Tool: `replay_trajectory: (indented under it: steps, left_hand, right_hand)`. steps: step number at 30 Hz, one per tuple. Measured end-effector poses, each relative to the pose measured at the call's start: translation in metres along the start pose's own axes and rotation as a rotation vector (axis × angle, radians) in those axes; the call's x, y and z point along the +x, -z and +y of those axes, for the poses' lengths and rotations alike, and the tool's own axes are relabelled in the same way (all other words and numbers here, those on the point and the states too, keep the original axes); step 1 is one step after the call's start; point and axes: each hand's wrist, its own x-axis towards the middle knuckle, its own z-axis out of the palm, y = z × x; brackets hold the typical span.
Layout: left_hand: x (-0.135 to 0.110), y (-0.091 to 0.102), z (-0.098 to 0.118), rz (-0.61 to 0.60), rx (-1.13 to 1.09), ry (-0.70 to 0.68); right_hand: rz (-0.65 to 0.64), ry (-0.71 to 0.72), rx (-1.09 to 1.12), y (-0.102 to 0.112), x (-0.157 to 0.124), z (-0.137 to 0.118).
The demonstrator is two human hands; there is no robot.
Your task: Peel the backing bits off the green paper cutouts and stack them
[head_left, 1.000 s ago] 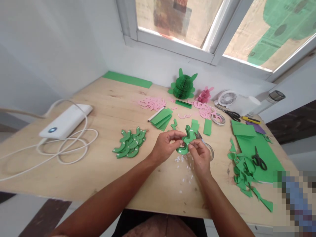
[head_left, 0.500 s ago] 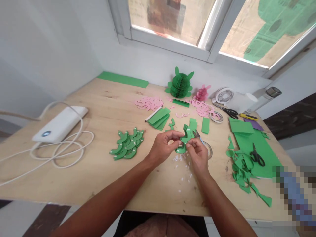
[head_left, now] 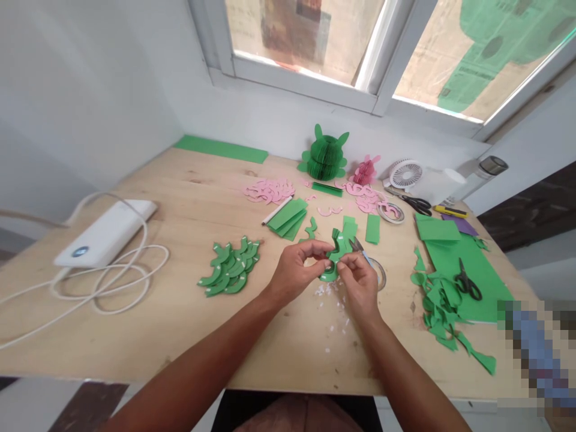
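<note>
Between my hands is a curved green paper cutout (head_left: pixel 330 276) with small white tape pieces on it. My left hand (head_left: pixel 299 267) pinches its left side between thumb and fingers. My right hand (head_left: pixel 360 277) is closed at its right edge, the fingertips pressed together on the paper. Tweezers or scissors with grey tips (head_left: pixel 357 246) lie just beyond my right hand, partly hidden by it. White paper scraps (head_left: pixel 324 290) are scattered below the cutout. To the left of my left hand lies a pile of curved green cutouts (head_left: pixel 230 267) bearing white tape bits.
Green scraps (head_left: pixel 443 309) and black scissors (head_left: pixel 468 281) lie on green sheets at the right. Pink cutouts (head_left: pixel 270 191), a tape roll (head_left: pixel 390 212), a green paper figure (head_left: pixel 324 157) and a white fan (head_left: pixel 405 174) stand behind. A white power bank (head_left: pixel 105 233) with looped cable sits left.
The whole view has shifted slightly. Both hands stay almost in place on the green paper cutout, with only small finger movement.
</note>
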Motion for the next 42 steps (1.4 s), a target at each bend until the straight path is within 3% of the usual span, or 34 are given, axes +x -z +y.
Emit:
replay_trajectory:
  steps: [25, 42]
  left_hand:
    - [-0.0012, -0.0015, 0.0027, 0.026, -0.114, 0.065]
    - [-0.0011, -0.0025, 0.0021, 0.043, -0.105, 0.083]
  right_hand:
    - [-0.007, -0.014, 0.028, -0.0017, -0.0010, 0.0025]
    - [0.009, 0.033, -0.085, 0.0002, -0.0009, 0.0066]
